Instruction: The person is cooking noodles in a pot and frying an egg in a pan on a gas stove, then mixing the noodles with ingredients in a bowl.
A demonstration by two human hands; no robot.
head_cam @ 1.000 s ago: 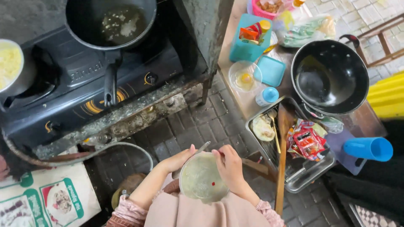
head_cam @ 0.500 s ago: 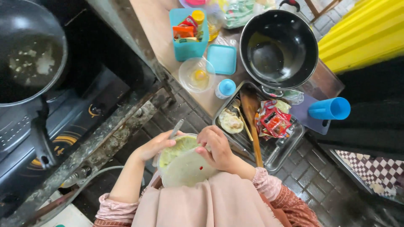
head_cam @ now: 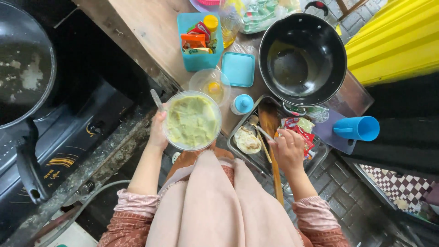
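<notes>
A clear round bowl of pale green batter (head_cam: 193, 121) is held at its left rim by the left hand (head_cam: 157, 132), whose fingers are closed around the edge together with a slim metal utensil handle (head_cam: 156, 98) that sticks up beside it. The bowl is kept above the person's lap, just in front of the wooden counter (head_cam: 151, 32). To the right, the right hand (head_cam: 287, 147) is seen over a metal tray (head_cam: 320, 153), its fingertips pinched on a thin utensil (head_cam: 264, 132) beside a flat, pale fried cake (head_cam: 247, 140). A wooden spatula (head_cam: 270, 137) lies across the tray, next to a red snack packet (head_cam: 299, 128). Beyond the tray, a black wok (head_cam: 302, 58) rests on the counter, with a small clear bowl holding something yellow (head_cam: 210, 85), a turquoise lid (head_cam: 238, 69) and a turquoise box of sachets (head_cam: 200, 41) nearby. A blue cup (head_cam: 359, 128) lies at the right. A dark frying pan (head_cam: 23, 77) sits on the stove at the left.
</notes>
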